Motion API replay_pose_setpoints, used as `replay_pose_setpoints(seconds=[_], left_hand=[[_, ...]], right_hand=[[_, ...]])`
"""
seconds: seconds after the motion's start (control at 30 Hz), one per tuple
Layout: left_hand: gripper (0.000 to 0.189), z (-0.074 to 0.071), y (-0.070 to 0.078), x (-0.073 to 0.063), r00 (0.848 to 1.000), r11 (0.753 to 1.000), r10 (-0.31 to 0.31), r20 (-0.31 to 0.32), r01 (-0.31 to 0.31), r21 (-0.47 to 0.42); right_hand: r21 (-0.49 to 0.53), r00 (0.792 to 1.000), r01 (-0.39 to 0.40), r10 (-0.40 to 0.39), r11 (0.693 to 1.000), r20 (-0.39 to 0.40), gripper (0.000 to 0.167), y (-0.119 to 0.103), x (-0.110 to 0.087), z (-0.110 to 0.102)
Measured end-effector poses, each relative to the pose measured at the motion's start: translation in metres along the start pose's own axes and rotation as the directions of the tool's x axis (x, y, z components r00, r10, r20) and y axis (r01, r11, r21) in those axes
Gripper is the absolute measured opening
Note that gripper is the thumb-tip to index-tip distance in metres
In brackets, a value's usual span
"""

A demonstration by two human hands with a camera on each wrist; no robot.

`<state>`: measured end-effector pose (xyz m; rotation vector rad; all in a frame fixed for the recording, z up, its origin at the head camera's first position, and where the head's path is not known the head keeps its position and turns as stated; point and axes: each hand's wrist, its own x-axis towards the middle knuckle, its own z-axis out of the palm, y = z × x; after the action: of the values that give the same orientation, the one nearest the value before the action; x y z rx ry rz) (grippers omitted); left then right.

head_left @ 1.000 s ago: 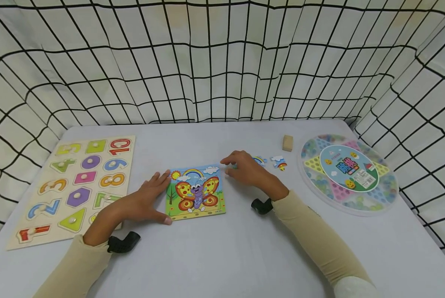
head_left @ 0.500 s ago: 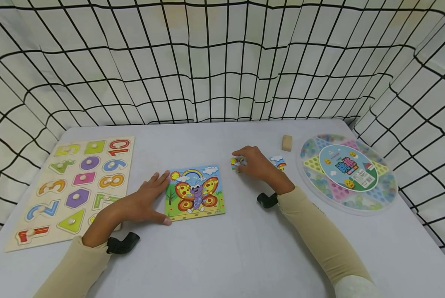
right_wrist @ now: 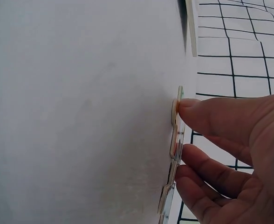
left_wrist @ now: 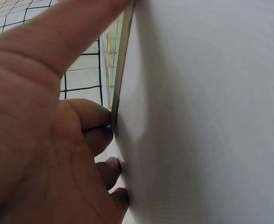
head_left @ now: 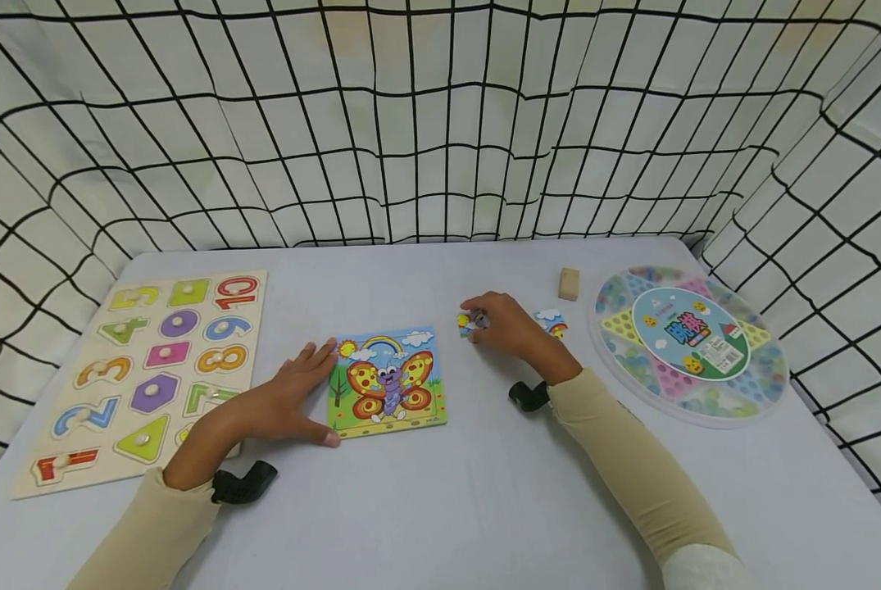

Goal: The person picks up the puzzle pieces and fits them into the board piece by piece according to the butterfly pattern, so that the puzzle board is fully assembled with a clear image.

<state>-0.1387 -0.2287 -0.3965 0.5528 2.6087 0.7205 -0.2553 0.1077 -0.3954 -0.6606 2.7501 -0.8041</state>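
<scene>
A square butterfly jigsaw puzzle lies flat on the white table. My left hand rests along its left side, fingers spread, with the thumb at the near corner and fingertips at the far one. In the left wrist view, fingertips touch the end of the puzzle's thin edge. To the right of the puzzle, my right hand pinches a small colourful jigsaw piece between thumb and fingers, low at the table. In the right wrist view, thin pieces sit under the fingertips. Another piece lies beyond the knuckles, partly hidden.
A wooden number-and-shape board lies at the left, partly under my left forearm. A small wooden block sits at the back right, beside a round clear game case. Black netting over white cloth surrounds the table's back and sides.
My right hand has moved right, from beside the puzzle's top right corner onto the loose pieces, and has stayed nearly still since. The left hand and the puzzle have not moved.
</scene>
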Motion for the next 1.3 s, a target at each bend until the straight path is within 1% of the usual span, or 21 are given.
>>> replay_pose_setpoints(seconds=[0.13,0.27,0.4,0.6,0.73,0.93,1.1,1.3], left_hand=[[0.120,0.0003,0.0018,0.0002,1.000,1.000,-0.005,0.001,0.005,-0.001],[0.120,0.0006,0.0034,0.0008,1.000,1.000,-0.009,0.003,0.009,-0.003],[0.120,0.0007,0.0036,0.0011,1.000,1.000,-0.009,-0.001,0.009,-0.002],[0.120,0.0010,0.0023,0.0017,1.000,1.000,-0.013,-0.001,0.013,0.003],[0.121,0.0008,0.0019,0.0018,1.000,1.000,-0.013,0.001,0.013,0.001],[0.122,0.0017,0.0007,0.0013,1.000,1.000,-0.025,0.000,0.025,0.017],[0.122,0.0021,-0.0005,0.0010,1.000,1.000,-0.022,-0.002,0.022,0.014],[0.123,0.0013,-0.0011,0.0011,1.000,1.000,-0.023,-0.003,0.023,0.019]], right_hand=[[-0.034,0.999,0.036,-0.036,0.999,-0.005,0.044,0.0013,0.0002,-0.0002],[-0.076,0.997,0.063,-0.066,0.995,-0.034,0.043,0.0026,-0.0003,-0.0018],[-0.088,0.995,0.074,-0.080,0.993,-0.065,0.038,0.0035,-0.0014,-0.0036],[-0.026,0.990,0.090,-0.093,0.996,-0.108,0.027,0.0050,-0.0020,-0.0053],[0.005,0.990,0.084,-0.083,0.996,-0.113,0.023,0.0042,-0.0022,-0.0063],[0.036,0.995,0.052,-0.049,0.998,-0.083,0.022,0.0019,-0.0029,-0.0072],[0.043,0.995,0.068,-0.064,0.997,-0.071,0.023,0.0011,-0.0031,-0.0069],[0.075,0.991,0.099,-0.092,0.992,-0.099,0.022,-0.0014,-0.0025,-0.0096]])
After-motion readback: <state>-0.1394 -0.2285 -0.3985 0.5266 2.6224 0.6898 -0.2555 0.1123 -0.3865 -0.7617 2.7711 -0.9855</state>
